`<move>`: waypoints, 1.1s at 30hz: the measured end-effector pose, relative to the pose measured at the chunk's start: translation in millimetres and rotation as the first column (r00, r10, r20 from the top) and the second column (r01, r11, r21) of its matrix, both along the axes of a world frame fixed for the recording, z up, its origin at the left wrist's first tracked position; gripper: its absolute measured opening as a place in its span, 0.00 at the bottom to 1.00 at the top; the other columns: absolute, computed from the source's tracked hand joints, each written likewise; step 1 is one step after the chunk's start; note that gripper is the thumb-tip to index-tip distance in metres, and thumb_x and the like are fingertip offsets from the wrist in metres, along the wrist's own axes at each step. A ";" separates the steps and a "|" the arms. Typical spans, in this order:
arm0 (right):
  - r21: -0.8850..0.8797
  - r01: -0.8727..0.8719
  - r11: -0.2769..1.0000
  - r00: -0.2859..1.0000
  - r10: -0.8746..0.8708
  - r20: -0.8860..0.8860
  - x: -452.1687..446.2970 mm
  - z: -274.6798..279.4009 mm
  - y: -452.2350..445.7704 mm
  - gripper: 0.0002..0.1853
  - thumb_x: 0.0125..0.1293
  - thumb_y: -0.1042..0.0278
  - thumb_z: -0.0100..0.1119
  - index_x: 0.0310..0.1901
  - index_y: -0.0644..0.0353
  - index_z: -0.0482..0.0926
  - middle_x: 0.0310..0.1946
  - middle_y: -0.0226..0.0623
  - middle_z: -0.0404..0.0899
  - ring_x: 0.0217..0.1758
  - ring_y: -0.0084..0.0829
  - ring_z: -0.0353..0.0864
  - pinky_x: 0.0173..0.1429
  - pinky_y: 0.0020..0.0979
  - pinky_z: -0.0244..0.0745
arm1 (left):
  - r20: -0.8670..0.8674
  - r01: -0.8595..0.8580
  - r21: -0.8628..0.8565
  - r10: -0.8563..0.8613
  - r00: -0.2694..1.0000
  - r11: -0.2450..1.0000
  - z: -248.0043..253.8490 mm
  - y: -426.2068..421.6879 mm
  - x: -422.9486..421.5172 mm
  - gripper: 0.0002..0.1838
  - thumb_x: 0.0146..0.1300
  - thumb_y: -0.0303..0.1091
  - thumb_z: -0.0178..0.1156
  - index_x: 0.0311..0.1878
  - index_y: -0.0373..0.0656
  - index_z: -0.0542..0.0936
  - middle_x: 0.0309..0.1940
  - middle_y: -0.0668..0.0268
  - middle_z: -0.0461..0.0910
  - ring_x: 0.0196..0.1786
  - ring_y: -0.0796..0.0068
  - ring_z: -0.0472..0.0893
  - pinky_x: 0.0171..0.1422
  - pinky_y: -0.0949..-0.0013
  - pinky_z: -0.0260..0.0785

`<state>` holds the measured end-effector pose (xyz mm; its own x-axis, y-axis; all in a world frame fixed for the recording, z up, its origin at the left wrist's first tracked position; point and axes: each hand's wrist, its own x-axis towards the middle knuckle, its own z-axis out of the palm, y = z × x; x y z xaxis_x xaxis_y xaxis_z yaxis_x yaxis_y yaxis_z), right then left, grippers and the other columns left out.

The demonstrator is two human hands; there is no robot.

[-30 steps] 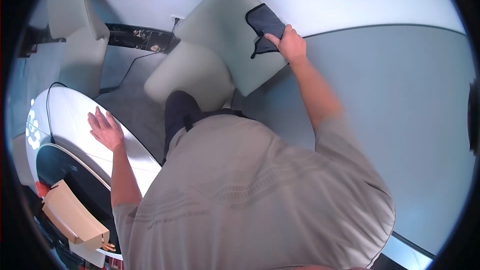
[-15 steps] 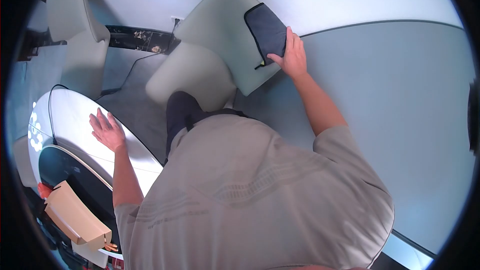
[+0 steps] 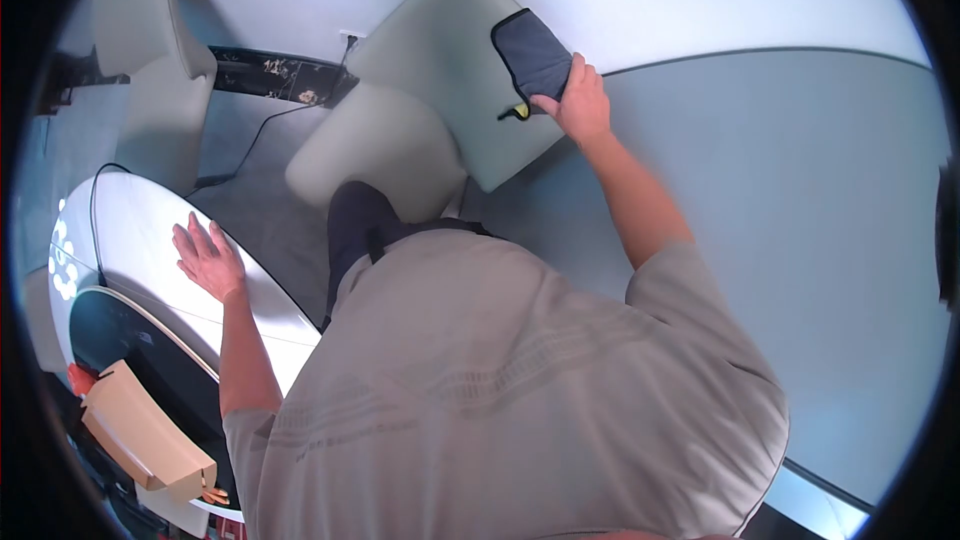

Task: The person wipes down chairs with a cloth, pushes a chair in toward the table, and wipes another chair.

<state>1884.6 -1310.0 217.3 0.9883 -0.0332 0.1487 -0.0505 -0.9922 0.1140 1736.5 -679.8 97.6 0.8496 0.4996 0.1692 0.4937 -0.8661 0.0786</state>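
My right hand (image 3: 583,102) is closed on the right edge of a dark grey cloth (image 3: 535,52), thumb on its front. The cloth has black edging and lies against the backrest of a pale green-grey chair (image 3: 425,40). At its lower corner a small yellow patch (image 3: 521,110) and a short black strap show; the fold under my thumb is partly hidden. My left hand (image 3: 210,258) lies with fingers spread on the white table (image 3: 140,215), holding nothing.
A black round-edged panel (image 3: 100,325) is on the table, with an open cardboard box (image 3: 145,430) over it. A black cable (image 3: 97,220) runs across the table. Another chair (image 3: 160,70) stands at the far left. A grey-blue panel (image 3: 790,240) fills the right side.
The lower edge of the cloth has bunched up and lifted slightly under my right hand, showing more yellow at the corner. My left hand stays on the table.
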 end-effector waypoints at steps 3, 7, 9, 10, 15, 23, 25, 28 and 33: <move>0.029 0.039 0.999 0.995 -0.036 -0.091 14.8 8.1 4.4 0.44 0.61 0.26 0.66 0.55 0.67 0.72 0.40 0.51 0.83 0.51 0.55 0.86 0.58 0.51 0.79 | 0.002 0.009 -0.017 -0.009 1.000 1.000 0.9 0.9 -1.6 0.28 0.81 0.59 0.45 0.79 0.65 0.69 0.83 0.59 0.58 0.86 0.59 0.53 0.88 0.45 0.41; 0.101 0.254 0.962 0.931 -0.214 -0.297 33.3 10.8 -4.0 0.44 0.60 0.27 0.68 0.54 0.67 0.72 0.41 0.52 0.83 0.52 0.55 0.86 0.58 0.51 0.79 | -0.006 0.017 0.006 -0.017 1.000 1.000 -2.2 2.5 0.8 0.28 0.80 0.60 0.45 0.79 0.65 0.69 0.84 0.60 0.57 0.86 0.59 0.53 0.88 0.45 0.40; 0.113 0.265 0.958 0.927 -0.221 -0.302 38.3 9.8 -5.6 0.45 0.61 0.25 0.66 0.54 0.67 0.73 0.43 0.54 0.84 0.53 0.55 0.86 0.58 0.50 0.80 | -0.002 0.007 -0.002 -0.007 1.000 1.000 -3.1 2.1 -0.8 0.29 0.80 0.60 0.45 0.79 0.65 0.69 0.84 0.60 0.57 0.86 0.60 0.53 0.88 0.45 0.40; 0.128 0.286 0.950 0.920 -0.235 -0.313 37.8 8.3 -5.3 0.45 0.61 0.23 0.63 0.54 0.67 0.73 0.45 0.55 0.84 0.54 0.54 0.85 0.58 0.50 0.80 | -0.002 0.009 0.003 -0.009 1.000 1.000 -3.0 3.0 -0.7 0.29 0.80 0.60 0.46 0.79 0.65 0.69 0.84 0.60 0.57 0.86 0.60 0.53 0.88 0.45 0.40; 0.036 0.062 0.997 0.993 -0.058 -0.103 28.6 10.0 5.0 0.46 0.64 0.20 0.56 0.54 0.68 0.75 0.49 0.57 0.85 0.54 0.54 0.86 0.58 0.50 0.80 | 0.012 0.011 -0.014 -0.011 1.000 1.000 -2.5 3.0 -2.0 0.29 0.80 0.60 0.46 0.79 0.65 0.69 0.83 0.60 0.58 0.86 0.60 0.53 0.88 0.45 0.40; 0.124 0.233 0.965 0.956 -0.204 -0.210 24.6 -1.6 2.2 0.45 0.61 0.21 0.62 0.50 0.68 0.76 0.43 0.54 0.86 0.50 0.54 0.87 0.57 0.50 0.81 | -0.002 0.013 0.009 -0.013 1.000 1.000 -3.4 3.4 -0.3 0.29 0.80 0.59 0.46 0.79 0.64 0.69 0.83 0.59 0.58 0.86 0.59 0.53 0.88 0.44 0.40; 0.065 -0.009 0.998 0.995 0.003 0.095 12.5 -4.3 3.1 0.45 0.63 0.20 0.57 0.49 0.68 0.78 0.44 0.55 0.87 0.50 0.54 0.87 0.57 0.50 0.80 | 0.009 0.018 -0.017 -0.018 1.000 1.000 0.8 1.2 0.7 0.29 0.80 0.60 0.46 0.79 0.64 0.69 0.83 0.59 0.58 0.86 0.59 0.53 0.88 0.45 0.40; 0.047 0.197 0.979 0.959 -0.183 -0.216 33.0 12.3 7.7 0.46 0.63 0.19 0.58 0.49 0.67 0.78 0.43 0.53 0.87 0.50 0.53 0.88 0.57 0.49 0.80 | 0.001 0.013 -0.019 -0.013 1.000 1.000 -0.6 1.3 -1.2 0.29 0.80 0.60 0.46 0.79 0.64 0.69 0.83 0.59 0.58 0.86 0.59 0.54 0.88 0.45 0.40; 0.074 0.235 0.969 0.929 -0.201 -0.312 46.2 18.9 4.1 0.46 0.61 0.18 0.59 0.48 0.68 0.78 0.40 0.52 0.87 0.48 0.53 0.88 0.57 0.49 0.80 | 0.001 0.018 -0.008 -0.018 1.000 1.000 -1.4 1.9 -1.7 0.29 0.80 0.60 0.46 0.79 0.64 0.69 0.83 0.59 0.58 0.86 0.58 0.54 0.88 0.45 0.40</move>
<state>1930.8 -1305.9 236.2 0.9526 -0.2522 -0.1698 -0.2472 -0.9676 0.0506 1734.8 -677.9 96.2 0.8583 0.4858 0.1656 0.4781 -0.8741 0.0860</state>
